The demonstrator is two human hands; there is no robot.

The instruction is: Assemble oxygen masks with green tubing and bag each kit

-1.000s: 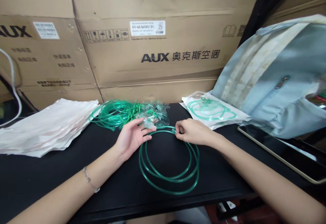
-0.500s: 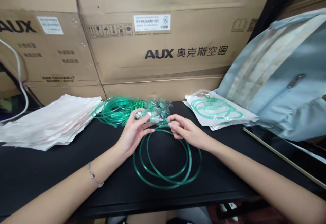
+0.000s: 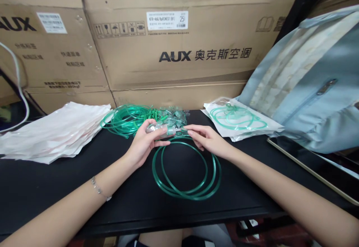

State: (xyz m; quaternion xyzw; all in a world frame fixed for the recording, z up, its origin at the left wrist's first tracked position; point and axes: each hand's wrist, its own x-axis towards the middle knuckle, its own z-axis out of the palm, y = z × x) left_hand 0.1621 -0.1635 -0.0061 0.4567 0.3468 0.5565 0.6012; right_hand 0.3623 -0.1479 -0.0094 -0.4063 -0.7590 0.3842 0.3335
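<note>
On the surface [image 3: 56, 187], a fitting [image 3: 165, 129] sits between the left grip [image 3: 143, 142] and the right grip [image 3: 206, 140]. The coiled tube [image 3: 186, 172] lies just before them and a tube tangle [image 3: 126, 119] just behind. Stacked pouches [image 3: 53, 133] lie well left, a packed tube [image 3: 238, 119] lies right, and boxes [image 3: 179, 52] stand behind all.

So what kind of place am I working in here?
Probably a storeroom used as a packing bench: AUX cartons stacked behind the black table, a pile of plastic bags, coiled green tubing.

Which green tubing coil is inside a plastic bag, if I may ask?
The coil at far right, beside the blue backpack; the others lie bare.
</note>
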